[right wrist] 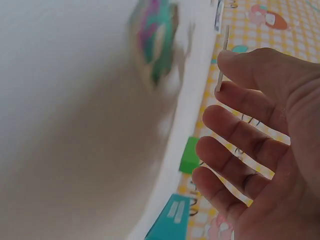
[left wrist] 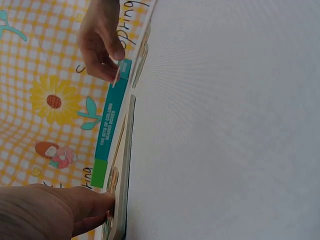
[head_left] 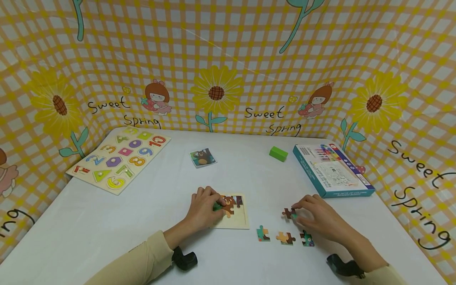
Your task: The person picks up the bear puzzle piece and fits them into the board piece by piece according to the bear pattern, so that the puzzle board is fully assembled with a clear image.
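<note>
My left hand point(head_left: 203, 208) is over the left part of a square wooden puzzle tray point(head_left: 243, 223), where a bear picture point(head_left: 229, 204) is partly assembled. Its thumb and bent fingers pinch a green-edged jigsaw piece point(head_left: 217, 206) at the tray, mostly covered by the fingers. Off to the right, my right hand point(head_left: 317, 217) pinches a brown and green jigsaw piece point(head_left: 287, 214) above the table; the right wrist view shows this piece edge-on between thumb and index finger, the other fingers spread. Below lie three loose pieces: a green one point(head_left: 263, 234), a tan-brown one point(head_left: 285, 238) and a dark green one point(head_left: 308, 239).
A number-and-shape board point(head_left: 124, 160) lies at the left. Toward the back are a bear picture card point(head_left: 202, 158) and a green block point(head_left: 278, 154). A flat teal-edged box point(head_left: 331, 170) lies at the right. Checked cloth walls point(head_left: 228, 51) enclose the white table.
</note>
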